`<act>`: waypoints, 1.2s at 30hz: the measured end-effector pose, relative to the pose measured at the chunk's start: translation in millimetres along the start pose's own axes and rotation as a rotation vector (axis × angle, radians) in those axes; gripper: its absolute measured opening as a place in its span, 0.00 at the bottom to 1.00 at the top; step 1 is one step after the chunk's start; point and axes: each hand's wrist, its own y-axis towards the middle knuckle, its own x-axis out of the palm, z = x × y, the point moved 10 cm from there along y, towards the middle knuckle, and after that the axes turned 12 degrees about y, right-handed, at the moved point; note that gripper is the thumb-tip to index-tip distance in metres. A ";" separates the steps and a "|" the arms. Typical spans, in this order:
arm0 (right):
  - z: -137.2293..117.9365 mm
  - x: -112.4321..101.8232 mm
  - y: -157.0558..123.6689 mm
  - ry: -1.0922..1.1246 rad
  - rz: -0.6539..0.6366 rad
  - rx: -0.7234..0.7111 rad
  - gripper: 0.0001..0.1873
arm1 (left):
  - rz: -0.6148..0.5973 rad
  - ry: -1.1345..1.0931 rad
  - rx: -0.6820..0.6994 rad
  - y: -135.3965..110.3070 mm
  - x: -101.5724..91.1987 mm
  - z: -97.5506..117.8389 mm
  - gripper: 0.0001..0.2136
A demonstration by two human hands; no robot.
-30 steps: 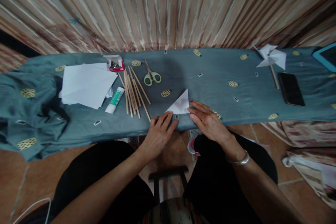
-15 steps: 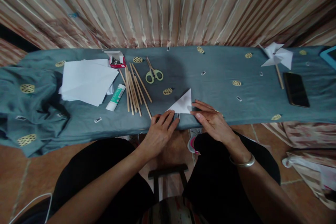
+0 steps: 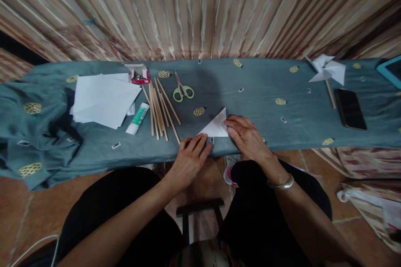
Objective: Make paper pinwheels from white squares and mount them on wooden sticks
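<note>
A white sheet of paper folded into a triangle point(image 3: 216, 127) lies flat near the front edge of the cloth-covered table. The fingers of my left hand point(image 3: 191, 156) rest spread over its left corner and the cloth beside it, pressing it down. At the right edge of the triangle, the thumb and fingers of my right hand point(image 3: 249, 135) are drawn together on the paper. The exact contact of the fingertips there is partly hidden.
Wooden sticks point(image 3: 159, 110), a glue stick point(image 3: 138, 119), a stack of white paper point(image 3: 103, 98), a small red box point(image 3: 140, 76) and green-handled scissors point(image 3: 181, 91) lie to the left. At the right are a paper pinwheel point(image 3: 327, 69), a phone point(image 3: 350, 109) and a blue-edged tablet point(image 3: 390, 71).
My right hand has moved slightly left and up along the triangle's right edge, its fingers now closer together on the paper. My left hand stays at the left corner.
</note>
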 end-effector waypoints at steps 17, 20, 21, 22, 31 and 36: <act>12.0 -0.6 26.8 0.021 0.045 0.034 0.37 | 0.114 -0.197 -0.092 -0.3 -19.9 -20.8 0.21; -4.3 4.0 10.9 0.035 -0.001 -0.067 0.44 | 0.243 -0.234 -0.184 -1.7 -39.5 -45.2 0.24; -7.8 5.9 6.9 0.015 -0.004 -0.082 0.46 | 0.268 -0.260 -0.215 -1.5 -43.0 -53.4 0.25; -10.1 7.3 4.1 -0.009 0.005 -0.086 0.46 | 0.282 -0.294 -0.245 -0.7 -44.5 -61.0 0.26; -16.7 4.7 9.6 -0.069 0.166 -0.060 0.22 | 0.282 -0.941 -0.492 15.6 -6.0 -79.2 0.30; -16.4 -16.2 7.7 0.080 0.303 -0.002 0.21 | 0.228 -1.463 -0.744 26.2 24.7 -68.8 0.39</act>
